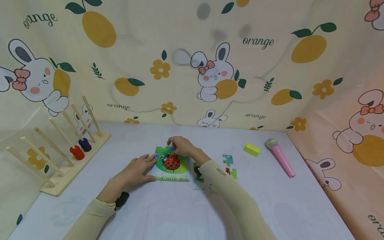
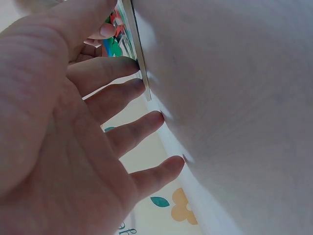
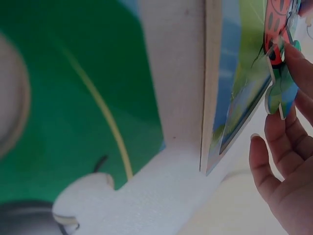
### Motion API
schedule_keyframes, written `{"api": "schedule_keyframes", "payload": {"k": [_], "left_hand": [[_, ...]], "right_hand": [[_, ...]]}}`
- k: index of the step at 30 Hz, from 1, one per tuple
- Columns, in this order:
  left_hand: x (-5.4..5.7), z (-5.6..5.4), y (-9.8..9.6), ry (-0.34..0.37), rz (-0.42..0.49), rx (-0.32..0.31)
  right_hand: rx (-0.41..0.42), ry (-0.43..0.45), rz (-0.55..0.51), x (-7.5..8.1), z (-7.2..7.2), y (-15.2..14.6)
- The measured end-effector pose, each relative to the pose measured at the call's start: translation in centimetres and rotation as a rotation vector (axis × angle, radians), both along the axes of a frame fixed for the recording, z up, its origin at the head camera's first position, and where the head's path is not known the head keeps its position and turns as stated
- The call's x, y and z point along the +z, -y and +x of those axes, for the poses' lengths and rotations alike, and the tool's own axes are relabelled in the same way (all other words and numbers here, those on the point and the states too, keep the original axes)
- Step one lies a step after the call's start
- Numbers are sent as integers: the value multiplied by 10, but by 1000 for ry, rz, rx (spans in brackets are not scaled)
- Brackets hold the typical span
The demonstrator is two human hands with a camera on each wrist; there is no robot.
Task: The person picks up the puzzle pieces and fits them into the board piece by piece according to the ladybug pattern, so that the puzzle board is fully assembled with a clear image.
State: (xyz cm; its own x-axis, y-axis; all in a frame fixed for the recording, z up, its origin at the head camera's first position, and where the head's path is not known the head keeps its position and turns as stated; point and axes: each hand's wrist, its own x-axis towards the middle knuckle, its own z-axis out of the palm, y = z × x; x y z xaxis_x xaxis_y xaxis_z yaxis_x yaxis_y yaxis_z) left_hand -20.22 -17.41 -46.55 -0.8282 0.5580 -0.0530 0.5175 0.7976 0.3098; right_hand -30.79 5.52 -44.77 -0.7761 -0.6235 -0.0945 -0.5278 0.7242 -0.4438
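A ladybug jigsaw board (image 1: 172,177) lies flat on the table, its thin edge (image 2: 139,54) showing in the left wrist view. My left hand (image 1: 134,172) rests at the board's left side with fingers spread and fairly straight, fingertips (image 2: 134,87) touching its edge. Over the board's top part is my right hand (image 1: 182,146), pinching a green and blue puzzle piece (image 3: 279,95) between thumb and fingers. The piece is tilted above the board's picture. Loose puzzle pieces (image 1: 198,185) lie right of the board, partly hidden by the right sleeve.
More loose pieces (image 1: 228,159) lie farther right. Beyond them are a yellow block (image 1: 252,149) and a pink toy microphone (image 1: 282,158). A wooden peg rack (image 1: 78,173) with red and purple beads stands at left. A patterned cloth (image 1: 180,66) hangs behind the table.
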Motion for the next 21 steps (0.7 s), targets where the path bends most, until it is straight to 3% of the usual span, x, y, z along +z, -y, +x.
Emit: {"api": "schedule_keyframes", "payload": {"k": [21], "left_hand": [[-2, -1, 0, -5, -8, 1]], "right_hand": [[-7, 3, 1, -6, 1, -2]]}}
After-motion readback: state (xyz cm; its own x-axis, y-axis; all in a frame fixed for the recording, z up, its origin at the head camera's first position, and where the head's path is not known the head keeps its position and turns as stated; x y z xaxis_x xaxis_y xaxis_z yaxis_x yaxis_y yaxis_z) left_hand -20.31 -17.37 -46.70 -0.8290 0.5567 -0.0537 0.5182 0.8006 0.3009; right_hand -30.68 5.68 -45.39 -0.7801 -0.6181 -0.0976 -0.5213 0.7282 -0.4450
